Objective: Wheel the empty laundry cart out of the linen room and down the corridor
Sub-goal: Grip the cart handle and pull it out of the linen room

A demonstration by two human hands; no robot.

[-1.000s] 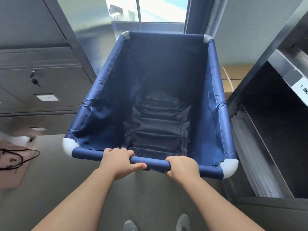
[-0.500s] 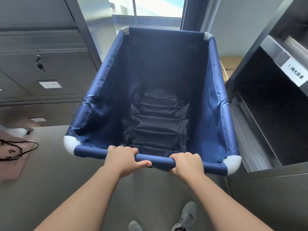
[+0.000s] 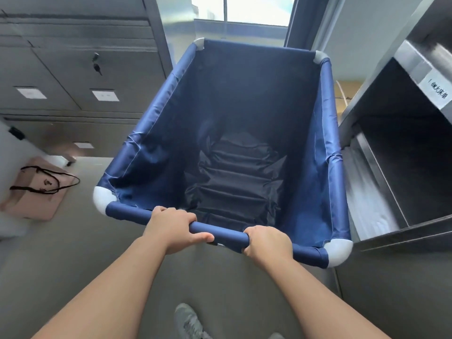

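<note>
Blue laundry cart (image 3: 156, 133) rail wrapped by left hand (image 3: 172, 228) and right hand (image 3: 267, 242), each grip closed, arms outstretched.

We see two bare forearms with no sleeves, watch or rings showing. The left hand (image 3: 175, 227) and right hand (image 3: 267, 242) are ungloved, nails short and plain. At the bottom edge, a grey shoe (image 3: 187, 321), possibly a knit trainer, and the tip of a second.
</note>
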